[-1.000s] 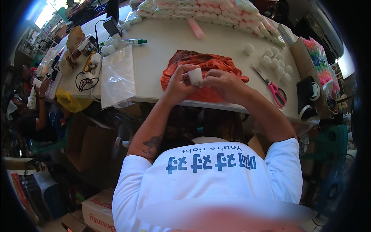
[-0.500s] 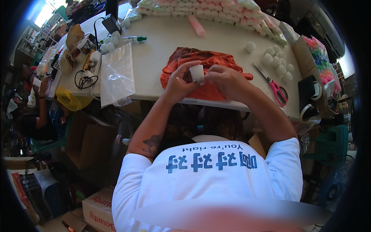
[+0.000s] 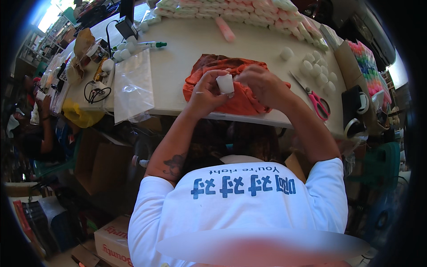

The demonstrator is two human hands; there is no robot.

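Note:
In my left hand [image 3: 207, 92] a small white tapered cylinder [image 3: 225, 83], which looks like a votive candle, is gripped between thumb and fingers. My right hand [image 3: 259, 85] is beside it, a short gap apart, with its fingers curled and smeared by motion. Whether the right fingers hold anything cannot be made out. Both hands are above a crumpled orange cloth [image 3: 242, 104] at the table's near edge. To the right of the cloth lie scissors with pink and black handles [image 3: 319, 105], their blades pointing away from me.
Several white candle-like pieces [image 3: 316, 70] stand at the right of the white table [image 3: 173, 49]. Bagged pale pieces [image 3: 249, 18] are stacked along the back, near a pink cylinder [image 3: 225, 30]. Clear plastic bags [image 3: 133, 86] lie left. Another person's arm [image 3: 46, 120] shows far left.
My right hand has drawn slightly up and away from the white cylinder, opening a gap. The left hand keeps its grip, and the cylinder is tilted a little more.

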